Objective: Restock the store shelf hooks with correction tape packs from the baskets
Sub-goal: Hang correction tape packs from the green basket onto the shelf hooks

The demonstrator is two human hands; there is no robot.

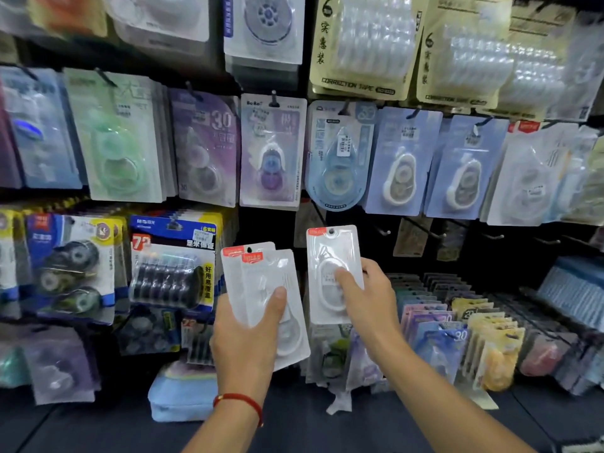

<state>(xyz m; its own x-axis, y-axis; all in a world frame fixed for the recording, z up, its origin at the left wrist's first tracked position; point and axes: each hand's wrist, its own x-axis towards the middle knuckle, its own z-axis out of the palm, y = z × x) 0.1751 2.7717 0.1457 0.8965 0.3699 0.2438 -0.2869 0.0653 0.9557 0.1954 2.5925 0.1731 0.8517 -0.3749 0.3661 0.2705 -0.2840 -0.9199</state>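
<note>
Head view: store display wall w/ hooks, two hands raised in front, lower centre.
L hand (248,335): forearm rises from bottom edge, back of hand toward camera; fingers wrapped behind a small stack of white packs (261,289), thumb pressed flat on the front pack. Firm grip, hand closed round the stack.
L wrist: red cord bracelet (240,402).
Stack, orientation: at least two packs, fanned slightly; long axis near vertical, tilted a little so tops lean left; red header tabs up, hang-holes at top.
R hand (366,295): forearm enters from lower right, angled up-left; thumb on the blister front, fingers curled behind the right edge. Pinch grip on a single white pack (331,256).
Single pack, orientation: upright, long axis vertical, red tab and hang-hole at top, front face to camera; held higher than the stack, just beside it, not touching.
Single pack, location: in front of a dark gap in the display, below the blue pack row; bare hook (380,231) near, to its upper right. Whether its hole is on any hook: cannot tell.
Hung stock: blue-card packs (400,165) above; gold multi-packs (362,47) top right.
Lower right: upright rows of assorted packs (457,331) in a tray.
</note>
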